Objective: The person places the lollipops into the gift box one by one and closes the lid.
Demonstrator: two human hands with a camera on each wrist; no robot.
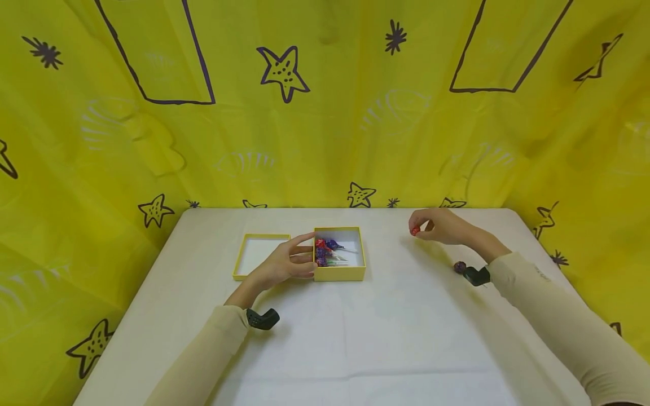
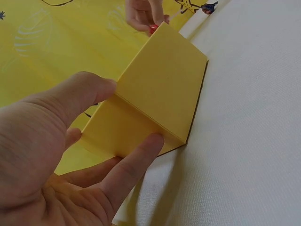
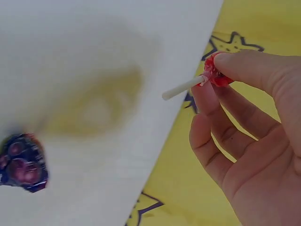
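Observation:
My right hand [image 1: 447, 226] pinches a red-wrapped lollipop [image 3: 217, 70] between thumb and fingers, above the table's far right part. Its white stick points away from the palm in the right wrist view. Near that wrist, a dark purple-wrapped lollipop [image 1: 459, 267] lies on the table. Several red and purple-blue lollipops [image 1: 325, 251] lie along the left side inside an open yellow box [image 1: 339, 274]. Against this box's left wall rests my left hand [image 1: 283, 261]. In the left wrist view the fingers [image 2: 141, 162] touch the wall and the thumb reaches its upper corner.
Left of the box, partly behind the left hand, lies a shallow yellow-edged lid [image 1: 254, 254], its white inside facing up. A white cloth covers the table [image 1: 386, 338]. Yellow patterned curtains [image 1: 325, 141] stand behind it and at both sides.

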